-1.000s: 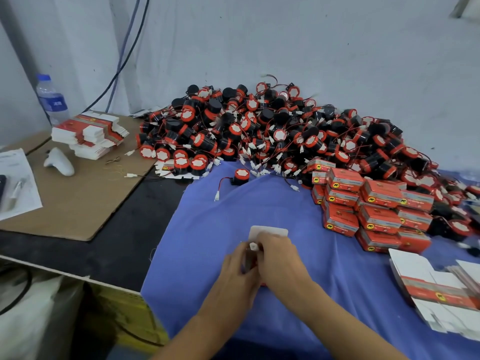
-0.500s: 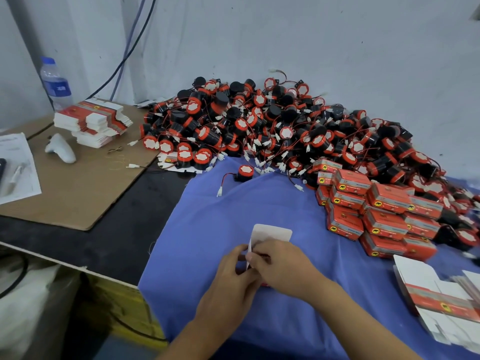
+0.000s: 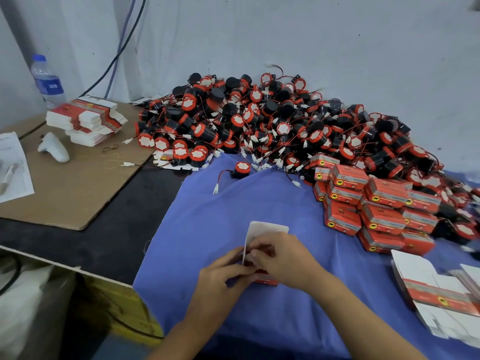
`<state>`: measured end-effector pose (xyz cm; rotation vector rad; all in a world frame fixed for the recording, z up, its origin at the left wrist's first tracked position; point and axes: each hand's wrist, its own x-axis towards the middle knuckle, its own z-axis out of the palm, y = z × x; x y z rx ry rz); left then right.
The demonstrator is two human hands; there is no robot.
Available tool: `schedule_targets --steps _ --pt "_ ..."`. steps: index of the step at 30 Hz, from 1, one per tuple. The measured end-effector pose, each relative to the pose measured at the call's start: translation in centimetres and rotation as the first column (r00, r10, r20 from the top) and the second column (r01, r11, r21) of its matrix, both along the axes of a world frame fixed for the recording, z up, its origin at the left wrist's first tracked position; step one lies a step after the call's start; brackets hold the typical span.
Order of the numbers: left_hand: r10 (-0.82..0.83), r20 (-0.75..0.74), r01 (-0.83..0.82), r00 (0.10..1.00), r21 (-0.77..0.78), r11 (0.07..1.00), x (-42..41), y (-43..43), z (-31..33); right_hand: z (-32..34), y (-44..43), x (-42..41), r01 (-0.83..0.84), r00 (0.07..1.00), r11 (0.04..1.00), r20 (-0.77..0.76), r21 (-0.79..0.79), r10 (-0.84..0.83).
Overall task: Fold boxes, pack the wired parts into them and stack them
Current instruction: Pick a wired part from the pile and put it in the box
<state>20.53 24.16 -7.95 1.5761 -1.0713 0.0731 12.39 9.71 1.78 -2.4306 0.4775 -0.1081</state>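
Note:
Both hands hold one small red-and-white box [image 3: 266, 231] on the blue cloth [image 3: 220, 216], its white flap standing open toward the far side. My left hand [image 3: 223, 275] grips the box's near left side. My right hand [image 3: 283, 257] curls over the top, fingertips at the opening; the contents are hidden. A big heap of black-and-red wired parts [image 3: 272, 126] fills the back. One loose wired part [image 3: 240, 170] lies apart on the cloth. Closed red boxes [image 3: 376, 206] are stacked at the right.
Flat unfolded boxes [image 3: 439, 292] lie at the near right, another pile of flat boxes [image 3: 85, 120] sits on the brown cardboard sheet [image 3: 67, 188] at left. A water bottle [image 3: 48, 81], a white handle-shaped tool [image 3: 53, 150] and a paper sheet [image 3: 13, 170] are also at left.
The box's white flap has come up and stands more open. My hands stay on the box at the same spot, the fingers shifting at its opening.

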Motion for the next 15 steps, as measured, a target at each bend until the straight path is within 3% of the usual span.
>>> schedule_targets --steps 3,8,12,15 --pt "0.006 -0.064 -0.008 0.998 -0.034 0.999 0.0 0.3 -0.4 -0.5 0.7 0.2 0.084 0.996 0.996 0.042 0.001 -0.084" --pt "-0.019 -0.435 0.028 0.900 0.015 0.999 0.0 0.4 -0.5 -0.7 1.6 0.7 0.102 0.988 0.973 -0.089 -0.207 -0.123" --pt "-0.038 -0.448 0.046 0.893 0.007 0.999 0.0 0.6 -0.2 -1.0 1.5 0.9 -0.025 0.992 0.942 -0.124 -0.336 -0.018" --pt "-0.046 -0.354 0.073 0.934 0.065 0.995 0.0 0.6 -0.1 -0.9 0.9 0.2 -0.194 0.968 0.933 -0.215 -0.304 0.131"
